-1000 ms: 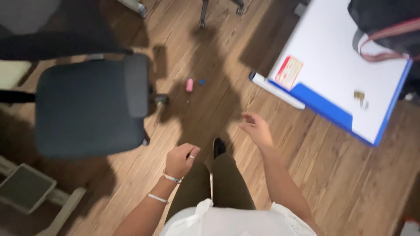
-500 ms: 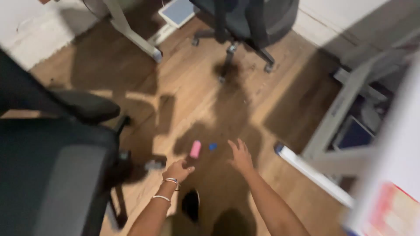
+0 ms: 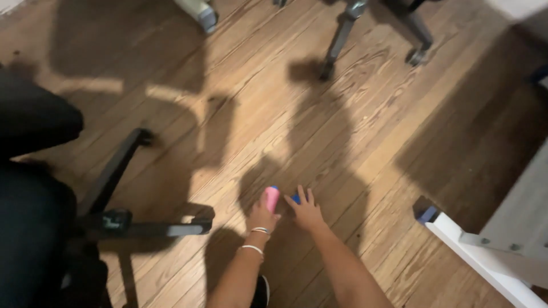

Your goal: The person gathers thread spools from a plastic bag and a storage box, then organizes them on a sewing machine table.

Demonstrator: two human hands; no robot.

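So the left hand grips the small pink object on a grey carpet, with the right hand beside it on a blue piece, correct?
Not carpet: the head view shows a wooden plank floor. The left hand does grip the pink object, the right hand beside it at the blue piece.

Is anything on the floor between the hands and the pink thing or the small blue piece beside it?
Nothing visible. The left hand is already on the pink object, and the right hand has its fingers at the small blue piece. The office chair base lies off to the left, apart from both, on the wood floor.
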